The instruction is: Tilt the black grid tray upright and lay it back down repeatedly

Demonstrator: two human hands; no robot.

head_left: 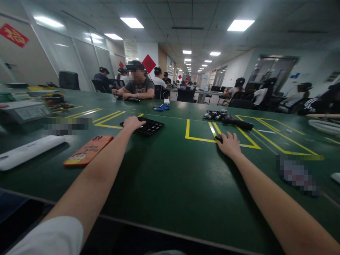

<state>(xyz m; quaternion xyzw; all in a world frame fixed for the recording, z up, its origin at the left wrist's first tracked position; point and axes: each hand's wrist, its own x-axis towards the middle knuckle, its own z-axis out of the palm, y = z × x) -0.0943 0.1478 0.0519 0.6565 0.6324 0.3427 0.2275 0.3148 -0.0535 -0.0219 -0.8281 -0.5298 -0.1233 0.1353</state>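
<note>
Touching small black piece (218,137) with right hand (230,144), well right of black tray (152,127) under left hand (133,123); cannot tell either grip.

Bright ceiling lights (241,25) glaring overhead, yet it's dim down here! A soft sheen spreads across the green table (164,198), shadow pooling under the right hand (230,146). Edges stretch and lean, the far left blurs, blocky pixels mask several patches.

An orange phone case (86,152) lies near a long white object (32,152); a co-worker (142,85) sits opposite.
</note>
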